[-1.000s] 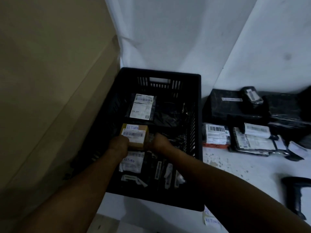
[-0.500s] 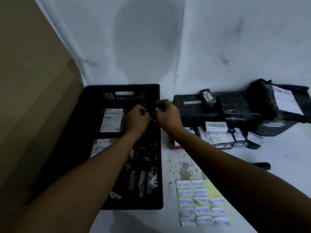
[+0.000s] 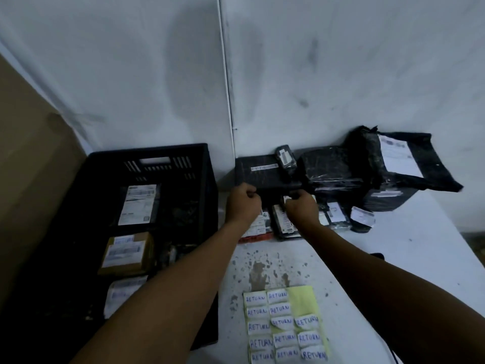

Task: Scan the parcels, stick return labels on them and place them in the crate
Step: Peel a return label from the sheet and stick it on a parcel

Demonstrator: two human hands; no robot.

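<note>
Beside the crate, unscanned parcels lie piled on the surface. My left hand and right hand hover curled over them, seemingly empty; I should take one parcel, barcode up.

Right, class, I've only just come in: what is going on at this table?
A person is sorting parcels for return. The black crate on the left already holds several labelled parcels, among them a brown box. Both hands, left and right, reach with curled fingers over the parcel pile by the wall. A sheet of RETURN labels lies nearer.
</note>
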